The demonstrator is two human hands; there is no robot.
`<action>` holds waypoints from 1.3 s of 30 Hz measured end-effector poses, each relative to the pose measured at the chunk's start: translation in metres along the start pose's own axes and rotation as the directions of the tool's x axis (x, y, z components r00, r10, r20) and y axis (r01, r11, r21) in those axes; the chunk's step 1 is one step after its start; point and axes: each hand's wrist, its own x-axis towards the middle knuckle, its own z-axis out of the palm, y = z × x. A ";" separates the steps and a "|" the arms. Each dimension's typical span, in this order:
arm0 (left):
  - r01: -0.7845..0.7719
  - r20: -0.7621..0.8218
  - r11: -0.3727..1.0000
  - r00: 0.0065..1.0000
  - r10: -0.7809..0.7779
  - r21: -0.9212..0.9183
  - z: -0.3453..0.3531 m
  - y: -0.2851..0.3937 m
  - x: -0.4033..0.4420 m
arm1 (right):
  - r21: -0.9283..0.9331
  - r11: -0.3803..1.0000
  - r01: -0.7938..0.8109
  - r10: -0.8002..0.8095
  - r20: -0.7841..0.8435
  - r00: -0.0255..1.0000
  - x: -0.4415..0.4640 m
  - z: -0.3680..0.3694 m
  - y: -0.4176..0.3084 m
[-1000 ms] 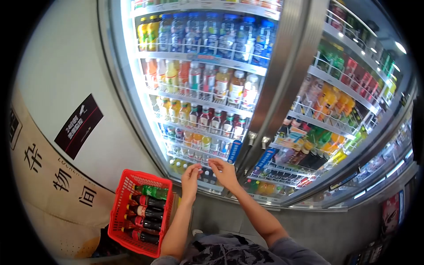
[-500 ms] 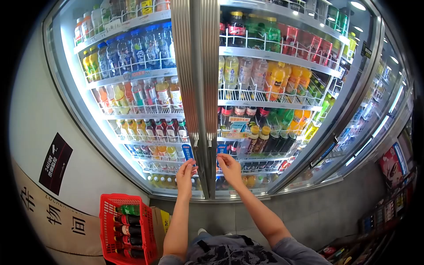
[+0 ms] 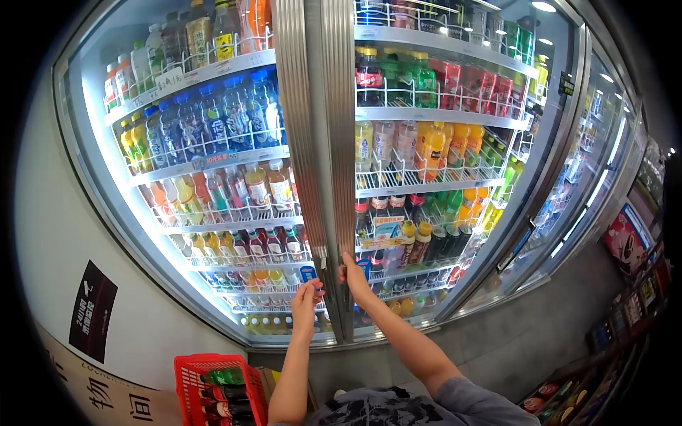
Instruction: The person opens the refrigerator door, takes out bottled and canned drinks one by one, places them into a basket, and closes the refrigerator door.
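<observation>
In front of me stands a glass-door drinks fridge, its two metal door edges meeting in the middle. My right hand [image 3: 355, 279] is at the right door's ribbed metal edge [image 3: 342, 177], its thumb up and its fingers curled against that edge. My left hand [image 3: 305, 302] is held low before the left door's metal edge [image 3: 302, 163], fingers bent together at the tips. Whether anything small is between them cannot be made out. A blue door sticker [image 3: 307, 273] shows just above the left fingers. Behind the glass are shelves of bottles [image 3: 234, 110] and cans.
A red basket [image 3: 186, 387] holding several bottles stands on the floor at lower left, with a cardboard box beside it. More fridge doors [image 3: 568, 192] run along to the right. A low rack of packaged goods [image 3: 611, 334] stands at far right.
My right hand has moved left from the right door's blue sticker onto its metal edge. My left hand stays close to the left door, fingers still bent. The camera view has tilted up somewhat.
</observation>
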 end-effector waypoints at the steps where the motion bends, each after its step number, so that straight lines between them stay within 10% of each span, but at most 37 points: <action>1: 0.004 0.009 1.000 1.000 -0.005 0.028 -0.001 0.004 0.001 | 0.046 0.999 -0.007 0.005 0.048 0.999 0.006 0.001 0.003; 17: 0.097 0.106 0.995 0.990 -0.092 -0.036 -0.031 -0.010 -0.024 | 0.004 0.998 0.058 -0.056 -0.217 0.975 0.003 0.016 0.008; 39: 0.065 0.123 0.993 0.991 -0.053 -0.097 0.014 -0.003 -0.070 | -0.038 0.999 0.019 -0.024 -0.127 0.992 -0.145 -0.023 0.014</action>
